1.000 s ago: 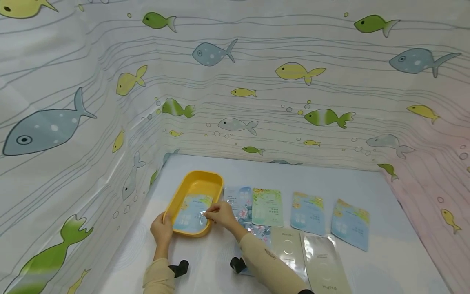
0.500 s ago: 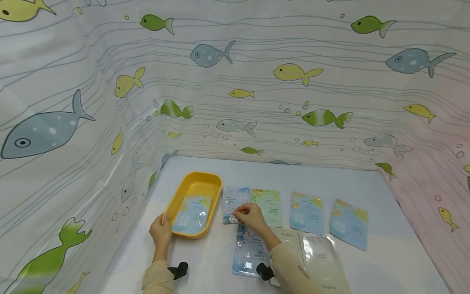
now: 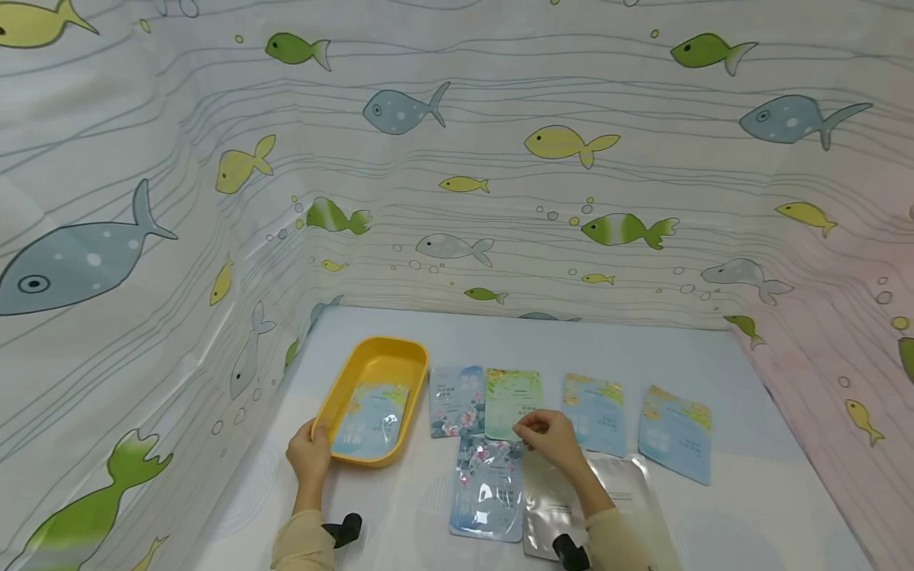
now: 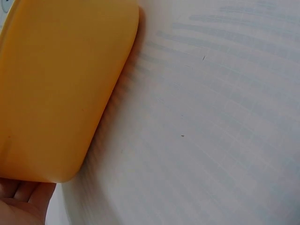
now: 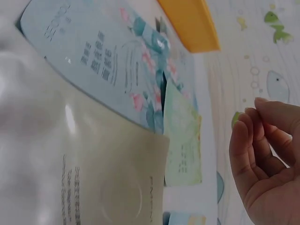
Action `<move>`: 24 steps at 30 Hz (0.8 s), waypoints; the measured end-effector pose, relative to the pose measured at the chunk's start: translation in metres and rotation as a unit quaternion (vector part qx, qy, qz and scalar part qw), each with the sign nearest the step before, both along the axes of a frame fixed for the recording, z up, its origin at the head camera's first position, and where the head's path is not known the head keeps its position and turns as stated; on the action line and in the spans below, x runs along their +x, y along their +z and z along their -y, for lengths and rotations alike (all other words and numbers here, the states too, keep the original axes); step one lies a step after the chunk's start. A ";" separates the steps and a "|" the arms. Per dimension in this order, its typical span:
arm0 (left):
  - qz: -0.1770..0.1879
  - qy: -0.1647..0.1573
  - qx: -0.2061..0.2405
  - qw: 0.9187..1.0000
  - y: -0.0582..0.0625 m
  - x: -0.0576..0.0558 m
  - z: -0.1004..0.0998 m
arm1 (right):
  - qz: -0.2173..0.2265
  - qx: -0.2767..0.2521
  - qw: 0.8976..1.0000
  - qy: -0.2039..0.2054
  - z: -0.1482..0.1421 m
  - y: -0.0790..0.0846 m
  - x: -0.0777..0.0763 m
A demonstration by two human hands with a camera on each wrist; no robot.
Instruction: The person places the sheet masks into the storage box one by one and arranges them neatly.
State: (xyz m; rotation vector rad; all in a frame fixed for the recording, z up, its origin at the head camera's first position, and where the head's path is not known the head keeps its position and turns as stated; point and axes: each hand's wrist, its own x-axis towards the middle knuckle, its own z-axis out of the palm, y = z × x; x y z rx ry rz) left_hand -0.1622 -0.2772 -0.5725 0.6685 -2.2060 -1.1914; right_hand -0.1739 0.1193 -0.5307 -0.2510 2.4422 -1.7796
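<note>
My left hand (image 3: 309, 456) grips the near left side of a yellow tray (image 3: 385, 366), thumb at the rim. In the left wrist view, its fingers (image 4: 33, 197) lie under the tray's end. A blue sheet mask packet (image 3: 373, 420) with a yellow floral corner lies in the tray. My right hand (image 3: 553, 440) holds nothing, its fingers loosely curled and thumb near the index fingertip. In the head view, it overlaps the lower right corner of a green packet (image 3: 512, 396) and the top of a beige-silver packet (image 3: 546, 507).
Two blue packets with pink flowers, one upper (image 3: 457, 400) and one lower (image 3: 487, 492), lie right of the tray. Farther right are two blue-yellow packets (image 3: 594, 408) and another silvery packet (image 3: 628, 484). A fish-patterned curtain (image 3: 400, 190) encloses the white table (image 3: 757, 444).
My right hand has left the packet in the tray and moved right, across the flowered packets to the green one. My left hand keeps hold of the tray.
</note>
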 end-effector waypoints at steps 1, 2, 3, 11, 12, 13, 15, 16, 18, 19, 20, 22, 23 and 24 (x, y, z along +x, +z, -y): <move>0.002 0.001 0.001 1.000 0.000 0.000 0.000 | 0.006 0.001 1.000 -0.008 -0.006 -0.001 0.002; 0.003 0.001 0.001 1.000 0.001 0.000 0.000 | 0.011 0.001 1.000 -0.016 -0.011 -0.001 0.004; 0.003 0.003 0.001 1.000 0.001 0.001 0.000 | 0.014 0.003 1.000 -0.023 -0.016 -0.001 0.005; 0.008 0.000 -0.002 1.000 0.002 0.001 -0.002 | 0.040 0.010 0.997 -0.073 -0.045 -0.004 0.011; 0.009 0.000 -0.002 1.000 0.002 0.001 -0.002 | 0.040 0.013 0.996 -0.078 -0.048 -0.004 0.011; 0.009 0.000 -0.002 1.000 0.002 0.001 -0.002 | 0.040 0.016 0.996 -0.084 -0.051 -0.005 0.012; 0.008 0.000 -0.002 1.000 0.002 0.001 -0.003 | 0.040 0.027 0.994 -0.096 -0.057 -0.005 0.015; 0.008 0.000 -0.003 1.000 0.002 0.001 -0.003 | 0.038 0.034 0.994 -0.101 -0.061 -0.006 0.017; 0.006 0.001 -0.006 1.000 0.001 0.001 -0.003 | 0.032 0.059 0.991 -0.112 -0.069 -0.008 0.021; 0.005 0.001 -0.007 1.000 0.001 0.001 -0.003 | 0.032 0.068 0.990 -0.118 -0.074 -0.009 0.024; 0.004 0.001 -0.007 1.000 0.001 0.001 -0.003 | 0.034 0.079 0.988 -0.125 -0.079 -0.011 0.026; 0.004 0.001 -0.008 1.000 0.002 0.001 -0.003 | 0.037 0.097 0.985 -0.138 -0.089 -0.014 0.031; 0.004 0.001 -0.008 1.000 0.003 0.001 -0.003 | 0.040 0.109 0.983 -0.144 -0.094 -0.015 0.033; 0.005 0.001 -0.007 1.000 0.003 0.001 -0.003 | 0.045 0.117 0.981 -0.148 -0.099 -0.016 0.036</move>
